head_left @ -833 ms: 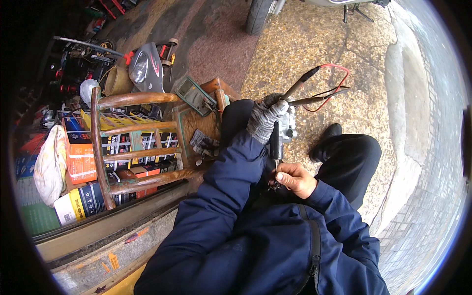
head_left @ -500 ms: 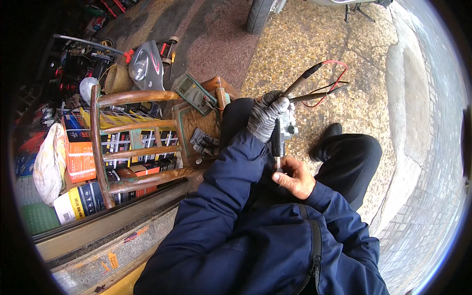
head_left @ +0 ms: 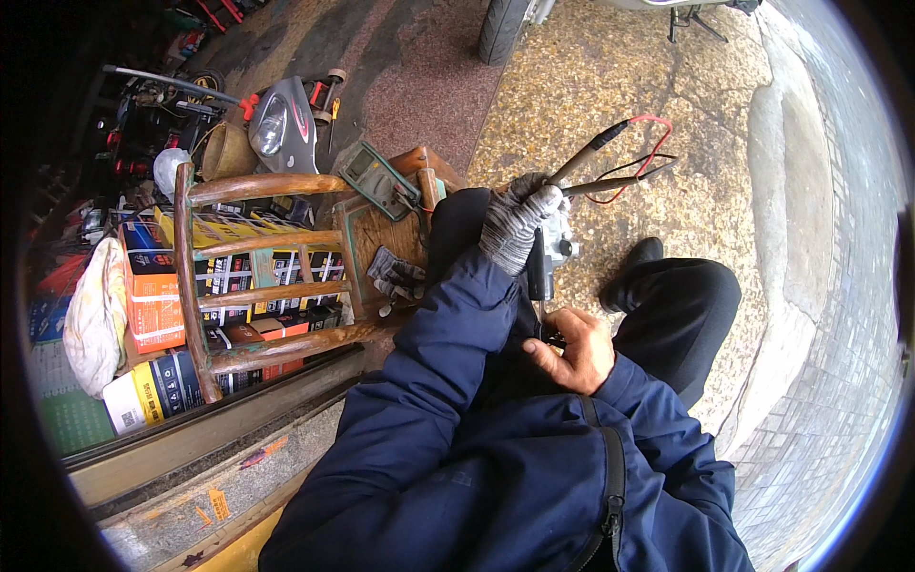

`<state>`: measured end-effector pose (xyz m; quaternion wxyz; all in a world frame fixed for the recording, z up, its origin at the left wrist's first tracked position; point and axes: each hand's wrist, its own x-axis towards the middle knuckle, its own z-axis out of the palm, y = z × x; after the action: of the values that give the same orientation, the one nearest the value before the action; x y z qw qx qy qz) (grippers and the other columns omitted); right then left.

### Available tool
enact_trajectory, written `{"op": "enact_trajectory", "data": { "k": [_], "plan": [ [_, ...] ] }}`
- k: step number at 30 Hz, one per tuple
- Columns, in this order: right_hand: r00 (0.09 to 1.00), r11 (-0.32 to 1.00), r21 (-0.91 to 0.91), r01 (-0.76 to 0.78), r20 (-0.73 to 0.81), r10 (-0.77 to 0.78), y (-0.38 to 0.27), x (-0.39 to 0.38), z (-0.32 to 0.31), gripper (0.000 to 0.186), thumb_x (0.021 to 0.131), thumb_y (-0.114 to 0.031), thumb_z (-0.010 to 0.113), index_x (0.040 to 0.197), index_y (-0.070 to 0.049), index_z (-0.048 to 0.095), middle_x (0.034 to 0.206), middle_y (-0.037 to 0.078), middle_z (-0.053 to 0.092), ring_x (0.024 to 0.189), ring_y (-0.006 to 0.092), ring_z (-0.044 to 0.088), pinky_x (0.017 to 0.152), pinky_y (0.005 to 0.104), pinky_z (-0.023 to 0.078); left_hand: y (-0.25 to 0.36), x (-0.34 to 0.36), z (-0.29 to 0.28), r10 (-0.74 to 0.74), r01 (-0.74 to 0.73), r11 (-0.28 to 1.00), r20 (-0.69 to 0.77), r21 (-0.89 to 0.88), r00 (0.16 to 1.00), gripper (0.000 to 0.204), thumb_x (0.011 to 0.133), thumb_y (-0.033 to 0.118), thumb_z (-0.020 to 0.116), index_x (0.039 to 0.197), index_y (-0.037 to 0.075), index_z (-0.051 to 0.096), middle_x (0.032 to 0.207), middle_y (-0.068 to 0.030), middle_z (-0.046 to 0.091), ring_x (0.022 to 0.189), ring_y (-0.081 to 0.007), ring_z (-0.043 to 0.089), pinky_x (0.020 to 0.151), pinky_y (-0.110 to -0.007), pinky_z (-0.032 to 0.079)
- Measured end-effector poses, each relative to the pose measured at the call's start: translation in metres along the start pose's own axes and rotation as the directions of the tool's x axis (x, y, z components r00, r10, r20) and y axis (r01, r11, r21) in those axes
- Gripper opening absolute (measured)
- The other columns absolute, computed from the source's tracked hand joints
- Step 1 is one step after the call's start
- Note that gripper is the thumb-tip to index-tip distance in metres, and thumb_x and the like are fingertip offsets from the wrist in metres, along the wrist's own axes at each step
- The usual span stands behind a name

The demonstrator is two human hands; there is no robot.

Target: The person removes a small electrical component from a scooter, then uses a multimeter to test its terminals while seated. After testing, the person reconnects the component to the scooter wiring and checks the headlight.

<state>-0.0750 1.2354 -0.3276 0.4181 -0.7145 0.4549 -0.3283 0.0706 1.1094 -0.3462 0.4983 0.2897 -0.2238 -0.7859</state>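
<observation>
My left hand [head_left: 516, 219], in a striped grey glove, is closed around two long dark rod-like tools [head_left: 586, 157] with looped red and black wires [head_left: 667, 132]. Just below it is a silver metal part [head_left: 559, 250] with a black cylinder [head_left: 540, 272], partly hidden by the glove. My bare right hand [head_left: 572, 348] is curled at the lower end of the cylinder, over a thin shaft and a small dark piece; what its fingers hold is largely hidden. A green meter [head_left: 376, 181] lies left of my left hand, on a wooden chair.
The wooden chair [head_left: 267, 189] stands at left, with a grey glove [head_left: 396, 269] on it. Stacked boxes [head_left: 157, 296], a pale cloth [head_left: 95, 324], a grey fairing [head_left: 286, 129] and a bucket [head_left: 227, 151] are beyond. A vehicle tyre [head_left: 499, 33] stands at the top.
My right thumb has moved down and away from the shaft as the fingers shifted. The rod-like tools and my left hand have risen slightly.
</observation>
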Motion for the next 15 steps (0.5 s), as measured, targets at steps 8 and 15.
{"op": "enact_trajectory", "data": {
  "k": [8,15],
  "plan": [
    [0.986,0.953,0.274,-0.13,0.14,0.095,0.0011,-0.0017,-0.0013,0.038,0.094,-0.035,0.058,0.09,0.002,0.062,0.066,0.017,0.055,0.061,0.0311,0.057,0.058,0.0384,0.045,0.0042,-0.0013,0.0006,-0.039,0.039,0.999,0.04,0.007,0.998,0.02,0.091,0.022,0.068,0.089,0.004,0.06,0.062,-0.0018,0.052,0.052,-0.0154,0.053,0.047,-0.034,0.046],
    [0.98,0.931,0.322,-0.169,0.158,0.123,-0.0001,-0.0016,-0.0017,0.039,0.095,-0.035,0.057,0.099,0.003,0.063,0.07,0.015,0.059,0.064,0.0249,0.059,0.062,0.0351,0.047,0.0038,-0.0007,0.001,-0.027,0.026,0.999,0.019,0.042,0.999,0.021,0.09,0.023,0.069,0.089,0.004,0.06,0.061,-0.0016,0.052,0.052,-0.0149,0.053,0.047,-0.033,0.046]
  ]
}}
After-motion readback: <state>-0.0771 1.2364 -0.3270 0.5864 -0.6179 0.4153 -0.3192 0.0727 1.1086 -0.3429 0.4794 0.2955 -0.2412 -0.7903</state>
